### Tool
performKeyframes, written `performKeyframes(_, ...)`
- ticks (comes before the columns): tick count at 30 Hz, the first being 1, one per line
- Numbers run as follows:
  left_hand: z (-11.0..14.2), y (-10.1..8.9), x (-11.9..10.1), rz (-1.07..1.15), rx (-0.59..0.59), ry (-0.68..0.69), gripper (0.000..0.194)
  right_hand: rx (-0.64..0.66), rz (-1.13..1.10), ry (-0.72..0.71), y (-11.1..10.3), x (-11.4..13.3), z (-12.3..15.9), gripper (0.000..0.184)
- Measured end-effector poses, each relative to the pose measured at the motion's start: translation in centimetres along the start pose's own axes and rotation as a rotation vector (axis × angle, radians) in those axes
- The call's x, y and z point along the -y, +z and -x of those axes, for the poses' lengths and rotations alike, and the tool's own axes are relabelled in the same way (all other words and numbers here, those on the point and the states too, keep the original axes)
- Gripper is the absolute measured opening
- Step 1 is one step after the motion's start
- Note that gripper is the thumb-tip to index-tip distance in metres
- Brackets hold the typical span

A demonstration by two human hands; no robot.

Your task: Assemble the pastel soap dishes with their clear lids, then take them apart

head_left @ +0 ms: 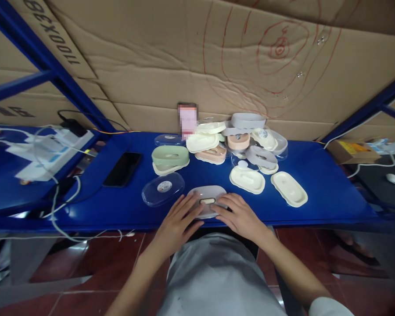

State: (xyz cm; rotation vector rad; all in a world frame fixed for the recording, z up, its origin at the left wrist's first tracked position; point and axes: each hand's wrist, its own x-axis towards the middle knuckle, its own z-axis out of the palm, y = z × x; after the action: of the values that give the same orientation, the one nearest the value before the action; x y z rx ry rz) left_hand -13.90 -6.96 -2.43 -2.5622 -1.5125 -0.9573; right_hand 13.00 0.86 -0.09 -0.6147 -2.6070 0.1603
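Observation:
Close to the table's front edge lies a pale grey oval plastic dish (206, 191) with a slot in its middle, where a cream piece shows through. My left hand (179, 219) grips its left end, fingers spread over the rim. Its right end is held by my right hand (238, 213), fingertips reaching in toward the slot. The dish's underside is hidden. Just left of it is a clear oval lid (163, 188) with a round sticker. Two cream oval trays (247, 180) (289, 188) lie to the right, and a green oval dish (170, 155) rests on a cream one.
Behind, grey, cream and peach oval parts (238, 141) are heaped. A phone (187, 119) leans on the cardboard wall (151, 66); a black phone (123, 169) lies left. Cables and a white power strip (57, 153) are far left, a small box (353, 151) far right.

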Motion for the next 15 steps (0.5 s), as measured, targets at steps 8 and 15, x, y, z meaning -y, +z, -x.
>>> performKeyframes(8, 1.8, -3.1, 4.3, -0.156, -0.245, -0.482, 0.042, 0.023, -0.023, 0.184, 0.3, 0.1, 0.0, 0.065)
performKeyframes(15, -1.6, -0.7, -0.1, 0.098, -0.196, -0.194, 0.044, -0.019, -0.167, 0.27, 0.6, -0.2, 0.4, 0.093)
